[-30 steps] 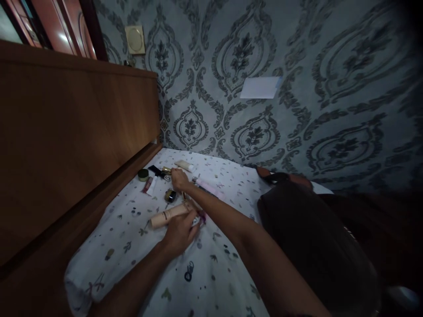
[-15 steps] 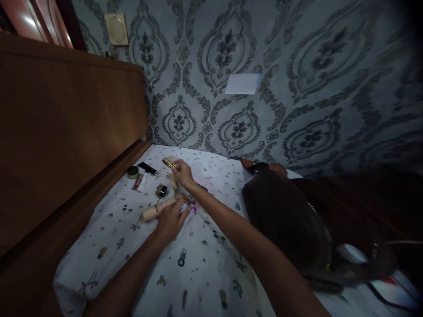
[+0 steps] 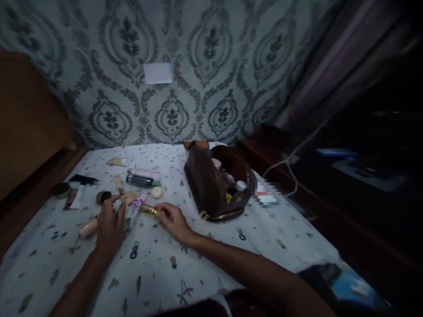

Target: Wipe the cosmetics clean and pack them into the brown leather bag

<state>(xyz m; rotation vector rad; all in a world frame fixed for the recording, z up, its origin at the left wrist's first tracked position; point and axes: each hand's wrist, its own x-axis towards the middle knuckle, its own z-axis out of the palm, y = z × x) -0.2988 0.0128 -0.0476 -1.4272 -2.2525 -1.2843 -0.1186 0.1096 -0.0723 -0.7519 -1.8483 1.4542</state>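
Note:
My right hand (image 3: 173, 221) is closed on a small shiny gold tube (image 3: 149, 209) by its right end, low over the cloth. Just left of it lies a white and purple tube (image 3: 138, 202). My left hand (image 3: 110, 226) is over the cosmetics, its thumb and fingers curled about something pale that I cannot make out. A beige bottle (image 3: 88, 228) sticks out to the left of it. Around the hands are a small dark-lidded jar (image 3: 105, 196), a dark green bottle (image 3: 140, 180), a pink tube (image 3: 147, 173) and a round cream-coloured lid (image 3: 157, 192).
An open brown bag (image 3: 206, 185) with several small containers inside stands to the right on the patterned white cloth (image 3: 211, 259). Farther left lie a black tube (image 3: 84, 179), a white tube (image 3: 77, 197) and a round green container (image 3: 60, 190). A wooden panel (image 3: 29, 110) borders the left.
The view has turned right, bringing the bag's inside into sight. My right hand has carried the gold tube from beyond the cosmetics to their right side. My left hand stays among them.

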